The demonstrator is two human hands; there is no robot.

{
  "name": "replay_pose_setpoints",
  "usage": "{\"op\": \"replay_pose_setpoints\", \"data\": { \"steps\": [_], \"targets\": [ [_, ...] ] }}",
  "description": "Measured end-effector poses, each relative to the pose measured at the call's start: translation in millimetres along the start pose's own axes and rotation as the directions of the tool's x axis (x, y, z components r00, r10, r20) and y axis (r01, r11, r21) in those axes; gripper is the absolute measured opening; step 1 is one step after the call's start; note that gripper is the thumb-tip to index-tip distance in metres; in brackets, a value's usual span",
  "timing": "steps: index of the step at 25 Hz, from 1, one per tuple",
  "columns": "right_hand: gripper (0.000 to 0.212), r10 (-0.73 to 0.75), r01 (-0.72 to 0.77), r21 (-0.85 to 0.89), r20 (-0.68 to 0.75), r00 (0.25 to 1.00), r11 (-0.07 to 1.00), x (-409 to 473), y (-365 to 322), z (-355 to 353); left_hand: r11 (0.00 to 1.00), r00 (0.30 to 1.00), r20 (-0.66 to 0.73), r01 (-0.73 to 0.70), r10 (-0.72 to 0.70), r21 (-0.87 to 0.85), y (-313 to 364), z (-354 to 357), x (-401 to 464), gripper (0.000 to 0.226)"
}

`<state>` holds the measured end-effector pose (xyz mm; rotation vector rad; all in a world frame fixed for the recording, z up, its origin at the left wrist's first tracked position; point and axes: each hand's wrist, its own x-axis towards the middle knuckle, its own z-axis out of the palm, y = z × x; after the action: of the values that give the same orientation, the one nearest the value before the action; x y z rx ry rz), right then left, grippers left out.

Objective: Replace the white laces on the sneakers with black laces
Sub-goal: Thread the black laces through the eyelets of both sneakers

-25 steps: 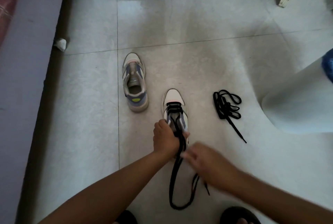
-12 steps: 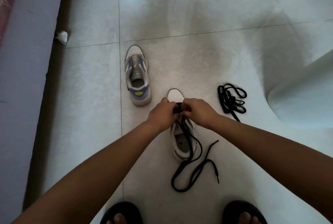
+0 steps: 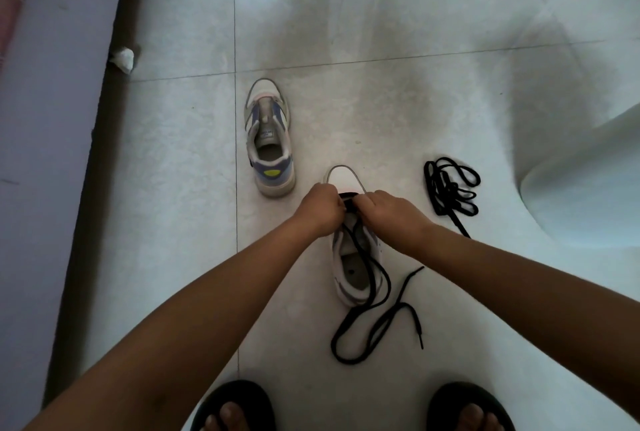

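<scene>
A white and blue sneaker (image 3: 353, 271) stands on the tiled floor in front of me, toe pointing away. A black lace (image 3: 375, 313) runs through its front eyelets, and its loose ends trail over the heel onto the floor. My left hand (image 3: 320, 209) and my right hand (image 3: 386, 210) meet over the front eyelets, each pinching the black lace. A second sneaker (image 3: 268, 138) with no lace stands further off to the left. A second black lace (image 3: 450, 190) lies bunched on the floor to the right.
A purple wall or bed side (image 3: 45, 188) runs along the left. A crumpled white scrap (image 3: 123, 58) lies at its foot. A pale curved object (image 3: 585, 181) fills the right side. My feet in black sandals (image 3: 232, 408) are at the bottom edge.
One second ago my hands were near the heel with the lace ends pulled toward me. Both have moved forward to the front eyelets, and the lace ends now lie slack on the floor.
</scene>
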<state>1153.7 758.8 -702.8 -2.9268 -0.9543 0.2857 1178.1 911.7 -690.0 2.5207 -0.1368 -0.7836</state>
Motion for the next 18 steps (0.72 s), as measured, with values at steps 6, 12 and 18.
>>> {"op": "replay_pose_setpoints", "data": {
  "steps": [6,12,18],
  "targets": [
    [0.018,-0.039,0.017,-0.12,-0.182,0.982,0.993,-10,-17,3,0.996,0.997,-0.07,-0.02,0.015,-0.082,-4,8,-5,0.024],
    [0.009,0.501,-0.487,0.681,0.2,0.842,0.547,-3,-8,8,0.985,0.978,-0.118,-0.165,0.169,0.044,-9,22,-10,0.025],
    [0.016,0.506,-0.551,0.354,0.218,0.835,0.756,-5,-13,8,0.863,0.93,-0.133,-0.255,0.342,0.437,-4,30,-7,0.026]
  ]
}}
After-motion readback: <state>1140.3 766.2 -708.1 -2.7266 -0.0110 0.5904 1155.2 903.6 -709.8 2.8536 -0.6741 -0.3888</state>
